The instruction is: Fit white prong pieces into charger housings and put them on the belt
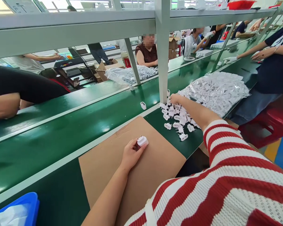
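Observation:
My left hand [131, 154] is closed around a white plug-in charger [142, 141], its pins pointing away, just over a sheet of brown cardboard [160, 160]. My right hand [175, 99] reaches out beside the grey upright post, at the far edge of a heap of loose white plug pieces [176, 117]. Its fingers are bent together, and what they hold, if anything, cannot be made out. A small white piece [168, 93] shows right by those fingertips. One more white charger [143, 105] lies on the green conveyor belt [85, 125].
Beyond my right arm lies a clear plastic bag [219, 91] full of white parts. A blue tray [30, 207] is at lower left. The grey post [163, 56] and overhead shelf beam [73, 31] stand ahead. Co-workers sit across the belt and to the right.

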`<state>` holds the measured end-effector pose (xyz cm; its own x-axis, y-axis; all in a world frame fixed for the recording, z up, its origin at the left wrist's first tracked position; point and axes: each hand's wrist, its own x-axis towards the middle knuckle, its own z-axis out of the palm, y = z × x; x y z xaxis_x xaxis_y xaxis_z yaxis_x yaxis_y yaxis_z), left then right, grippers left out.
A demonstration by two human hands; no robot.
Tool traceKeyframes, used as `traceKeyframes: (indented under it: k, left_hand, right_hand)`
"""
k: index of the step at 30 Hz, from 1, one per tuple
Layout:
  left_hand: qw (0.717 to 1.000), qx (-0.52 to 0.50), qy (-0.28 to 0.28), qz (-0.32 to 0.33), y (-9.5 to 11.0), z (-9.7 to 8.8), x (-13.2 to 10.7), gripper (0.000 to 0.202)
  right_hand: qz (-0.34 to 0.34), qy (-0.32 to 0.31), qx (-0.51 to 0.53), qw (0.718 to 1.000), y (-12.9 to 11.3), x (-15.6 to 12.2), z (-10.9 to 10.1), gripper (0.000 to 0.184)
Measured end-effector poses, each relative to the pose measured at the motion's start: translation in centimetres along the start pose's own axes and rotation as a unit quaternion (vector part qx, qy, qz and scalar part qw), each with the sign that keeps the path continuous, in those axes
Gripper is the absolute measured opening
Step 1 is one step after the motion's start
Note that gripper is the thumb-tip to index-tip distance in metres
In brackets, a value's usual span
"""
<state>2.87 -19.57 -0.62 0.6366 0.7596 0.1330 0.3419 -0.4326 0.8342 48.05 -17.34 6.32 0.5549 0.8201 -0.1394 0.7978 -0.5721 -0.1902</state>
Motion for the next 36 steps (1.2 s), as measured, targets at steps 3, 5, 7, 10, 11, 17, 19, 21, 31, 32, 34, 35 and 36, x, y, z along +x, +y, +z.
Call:
traceKeyframes:
  k: [3, 5, 7, 10, 11, 17, 19, 21, 31, 32, 34, 35, 36]
  left_hand:
    - [1.000, -0.016, 0.002, 0.002, -0.1, 0.1, 0.2, 0.035]
    - [1.000, -0.025, 0.004, 0.001, -0.1, 0.2, 0.2, 0.036]
    - [0.999, -0.036, 0.009, -0.005, 0.0, 0.4, 0.3, 0.037]
    - [0.998, -0.056, 0.014, 0.001, 0.0, 0.5, 0.3, 0.037]
    - [0.998, -0.062, 0.020, 0.004, 0.0, 0.6, 0.3, 0.036]
    - [0.989, -0.077, 0.122, -0.024, 0.1, 1.1, -0.4, 0.041]
    - [0.983, -0.073, 0.160, -0.046, -0.1, 1.2, -0.2, 0.045]
    - [0.977, -0.065, 0.192, -0.071, -0.4, 0.8, 0.4, 0.046]
    - [0.920, 0.101, 0.328, -0.190, -4.4, -10.6, 8.1, 0.019]
    - [0.911, 0.118, 0.337, -0.205, -4.9, -11.6, 8.6, 0.019]
    - [0.896, 0.144, 0.347, -0.237, -6.1, -13.0, 9.5, 0.020]
    - [0.890, 0.152, 0.348, -0.252, -6.6, -13.6, 9.8, 0.022]
    - [0.885, 0.158, 0.346, -0.267, -7.1, -14.0, 10.0, 0.023]
  right_hand:
    - [-0.008, -0.064, -0.033, 0.997, 0.2, -1.5, -0.7, 0.018]
    - [-0.017, -0.073, -0.045, 0.996, -0.3, -2.5, -1.1, 0.015]
    - [-0.032, -0.060, -0.045, 0.997, -1.6, -3.4, -1.1, 0.021]
    - [-0.073, -0.028, -0.026, 0.997, -4.3, -4.3, -0.2, 0.035]
    - [-0.085, -0.020, -0.018, 0.996, -5.3, -4.5, 0.4, 0.040]
    - [-0.083, -0.004, 0.029, 0.996, -8.3, -5.3, 2.7, 0.046]
    - [-0.090, 0.012, 0.061, 0.994, -8.2, -5.7, 2.3, 0.046]
    - [-0.099, 0.037, 0.101, 0.989, -8.2, -6.4, 1.6, 0.045]
    - [-0.129, -0.189, 0.643, 0.731, -14.9, -16.1, 5.4, 0.037]
    - [-0.091, -0.238, 0.698, 0.669, -15.5, -16.8, 6.1, 0.032]
    - [-0.037, -0.296, 0.734, 0.610, -16.1, -17.5, 7.1, 0.024]
    - [-0.024, -0.310, 0.736, 0.602, -16.2, -17.7, 7.4, 0.022]
    - [-0.017, -0.319, 0.734, 0.599, -16.3, -17.8, 7.6, 0.022]
